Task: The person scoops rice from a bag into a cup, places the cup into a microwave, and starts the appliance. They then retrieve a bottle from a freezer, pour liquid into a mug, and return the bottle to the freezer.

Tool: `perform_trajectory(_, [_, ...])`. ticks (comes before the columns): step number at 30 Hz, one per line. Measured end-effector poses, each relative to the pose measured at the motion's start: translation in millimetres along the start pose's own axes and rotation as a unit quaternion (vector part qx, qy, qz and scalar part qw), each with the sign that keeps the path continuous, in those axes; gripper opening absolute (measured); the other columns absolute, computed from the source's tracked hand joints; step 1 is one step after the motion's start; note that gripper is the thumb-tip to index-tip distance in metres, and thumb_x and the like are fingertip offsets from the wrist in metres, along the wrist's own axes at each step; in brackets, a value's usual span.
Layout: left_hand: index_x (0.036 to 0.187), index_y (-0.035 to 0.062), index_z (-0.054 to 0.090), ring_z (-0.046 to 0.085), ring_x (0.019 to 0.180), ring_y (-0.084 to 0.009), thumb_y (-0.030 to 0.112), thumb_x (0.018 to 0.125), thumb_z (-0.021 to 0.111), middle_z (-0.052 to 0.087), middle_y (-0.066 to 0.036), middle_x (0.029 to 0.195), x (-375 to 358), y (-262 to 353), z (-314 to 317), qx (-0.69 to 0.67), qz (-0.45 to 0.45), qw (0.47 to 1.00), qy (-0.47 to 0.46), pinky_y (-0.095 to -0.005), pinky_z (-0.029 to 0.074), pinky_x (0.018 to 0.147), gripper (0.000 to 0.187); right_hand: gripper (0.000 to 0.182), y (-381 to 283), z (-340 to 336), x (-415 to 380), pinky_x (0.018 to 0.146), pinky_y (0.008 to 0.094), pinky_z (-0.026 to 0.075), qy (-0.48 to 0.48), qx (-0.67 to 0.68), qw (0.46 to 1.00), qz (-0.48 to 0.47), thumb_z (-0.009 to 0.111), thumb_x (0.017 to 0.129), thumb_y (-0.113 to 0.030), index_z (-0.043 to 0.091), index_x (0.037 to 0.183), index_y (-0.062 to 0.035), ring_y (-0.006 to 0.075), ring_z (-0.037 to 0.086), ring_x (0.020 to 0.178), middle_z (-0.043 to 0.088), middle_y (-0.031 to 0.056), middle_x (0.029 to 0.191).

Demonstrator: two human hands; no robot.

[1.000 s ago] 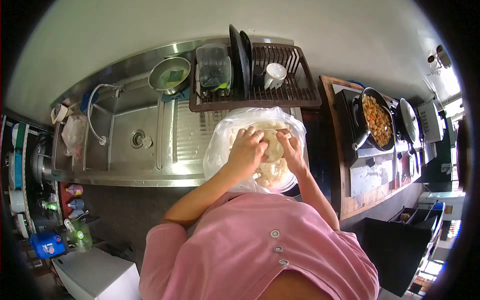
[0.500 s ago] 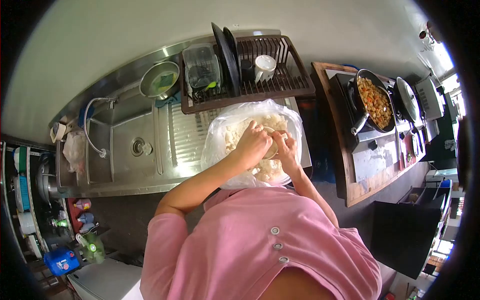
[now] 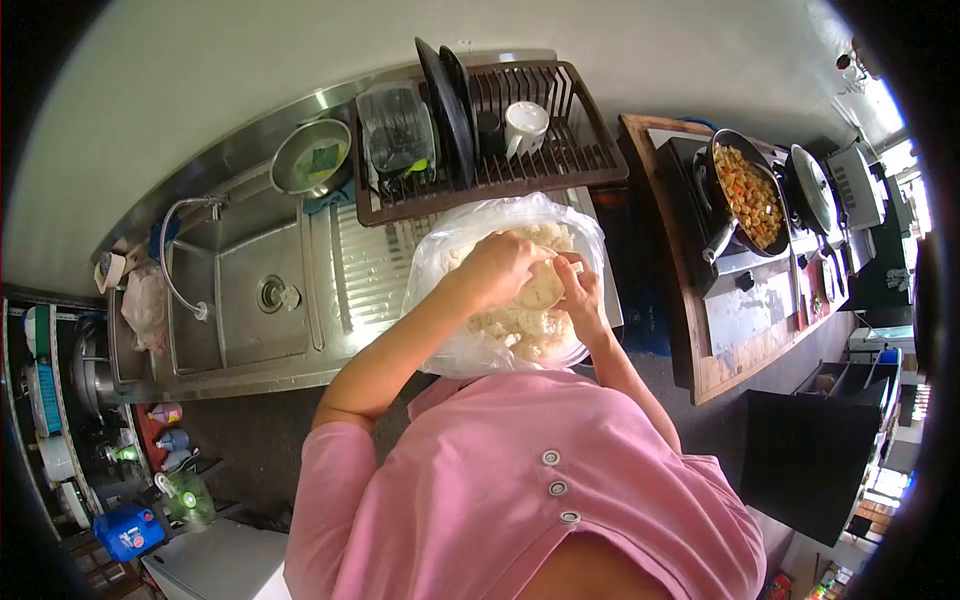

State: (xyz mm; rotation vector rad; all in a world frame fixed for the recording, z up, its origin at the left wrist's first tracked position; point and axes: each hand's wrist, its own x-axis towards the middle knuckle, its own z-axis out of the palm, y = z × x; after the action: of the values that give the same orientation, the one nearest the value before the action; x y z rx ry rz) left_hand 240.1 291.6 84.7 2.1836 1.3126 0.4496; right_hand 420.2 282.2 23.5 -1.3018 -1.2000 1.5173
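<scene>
A clear plastic bag (image 3: pixel 432 268), spread open over a wide container, holds white clumped food (image 3: pixel 525 335) that looks like cooked rice. Above it, a small round pale bowl (image 3: pixel 541 288) is tilted towards me, its inside pale too. My left hand (image 3: pixel 503 268) is closed, its fingertips at the bowl's upper left edge; the fingers partly hide what they grip. On the other side, my right hand (image 3: pixel 580 290) pinches the bowl's right edge between thumb and fingers.
A brown dish rack (image 3: pixel 490 200) with black plates and a white mug (image 3: pixel 526 128) stands behind the bag. To the left is a steel sink (image 3: pixel 240 330) with a faucet (image 3: pixel 175 250). A frying pan (image 3: pixel 722 238) of diced food sits on a stove at right.
My left hand has shifted slightly right and turned over the bowl's top edge. The bowl now tips more towards me. The bag has stayed in place.
</scene>
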Motion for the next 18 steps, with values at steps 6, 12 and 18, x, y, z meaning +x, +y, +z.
perform_trajectory(6, [0.09, -0.0007, 0.064, 0.06, 0.096, -0.0334, 0.002, 0.073, 0.064, 0.063, -0.019, 0.1, -15, 8, -1, 0.067, -0.009, 0.996, 0.054, -0.0411, 0.05, 0.082, 0.018, 0.041, -5, 2, -4, 0.058, 0.0301, 0.056, 0.017, 0.014, 1.0, 0.004, 0.058, 0.091, -0.036, 0.056, 0.109, 0.0005, 0.0166, 0.064, 0.077, 0.064, 0.0119, 0.088])
perform_trajectory(12, [0.082, -0.0021, 0.059, 0.058, 0.096, -0.0314, 0.001, 0.073, 0.059, 0.06, -0.018, 0.094, -19, -4, 30, 0.129, 0.006, 0.991, 0.044, -0.039, 0.052, 0.081, 0.009, 0.037, -5, 5, -5, 0.058, 0.0294, 0.057, -0.009, -0.021, 1.0, -0.017, 0.056, 0.092, -0.032, 0.056, 0.109, 0.0014, 0.0143, 0.064, 0.075, 0.064, 0.0105, 0.086])
perform_trajectory(18, [0.089, -0.0028, 0.058, 0.057, 0.099, -0.0321, 0.0, 0.075, 0.056, 0.059, -0.02, 0.098, -21, -6, 34, 0.198, 0.034, 0.978, 0.048, -0.0372, 0.052, 0.082, 0.015, 0.034, 0, 8, -7, 0.057, 0.0298, 0.057, -0.01, -0.06, 0.998, -0.009, 0.056, 0.093, -0.029, 0.056, 0.11, 0.0003, 0.0133, 0.064, 0.073, 0.064, 0.0098, 0.084])
